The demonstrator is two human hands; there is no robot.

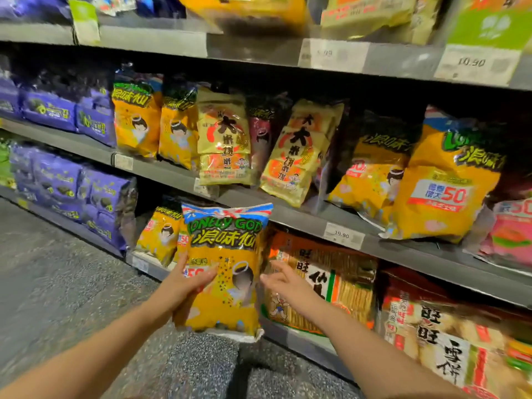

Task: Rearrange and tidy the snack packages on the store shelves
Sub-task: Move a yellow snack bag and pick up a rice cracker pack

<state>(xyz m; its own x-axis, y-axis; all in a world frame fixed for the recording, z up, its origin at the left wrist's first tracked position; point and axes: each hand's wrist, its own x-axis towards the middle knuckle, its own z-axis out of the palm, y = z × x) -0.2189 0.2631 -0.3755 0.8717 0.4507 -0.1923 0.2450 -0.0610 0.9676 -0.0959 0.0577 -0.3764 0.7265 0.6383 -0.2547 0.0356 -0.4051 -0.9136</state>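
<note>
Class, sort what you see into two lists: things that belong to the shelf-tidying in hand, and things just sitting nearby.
In the job: orange Lonely God bag, held by the left hand; right hand, open beside it; matching orange bags on the shelf behind.
Just nearby: purple snack packs; gold rice cracker bags; 19.90 price tag.

Warm overhead store light, soft wide-angle view of snack shelves.
Light falls from above onto the bag fronts, leaving deep shadow under the upper shelf edge (259,50). Glare glints on the glossy gold rice-cracker bag (223,139) and the big orange bag (443,191) at right. The yellow bags (244,10) on top and the price tag (475,64) are smeared with blur; the right hand (288,286) is soft. Print on the Lonely God bag (230,254) reads sharpest. Shelf lines tilt and bow toward the edges.
</note>
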